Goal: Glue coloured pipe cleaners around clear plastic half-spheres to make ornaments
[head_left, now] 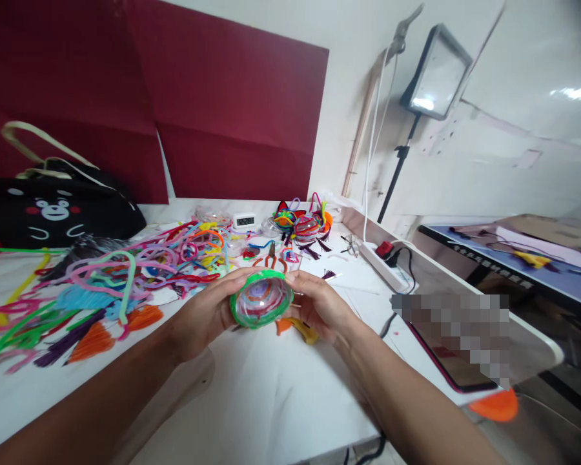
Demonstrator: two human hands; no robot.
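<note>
Both of my hands hold a clear plastic ball [262,302] with a green pipe cleaner wrapped around its rim and coloured swirls inside. My left hand [204,316] grips its left side. Its right side sits in the fingers of my right hand [319,305]. The ball hangs just above the white table [266,400], near its middle. An orange and yellow piece [297,328] lies under my right hand.
A heap of coloured pipe cleaners [106,278] covers the table's left side. Behind it are a black bear bag [53,210], a small clock [244,221], pliers [272,255] and finished pieces [303,226]. A power strip [385,261] and a phone [452,361] lie on the right.
</note>
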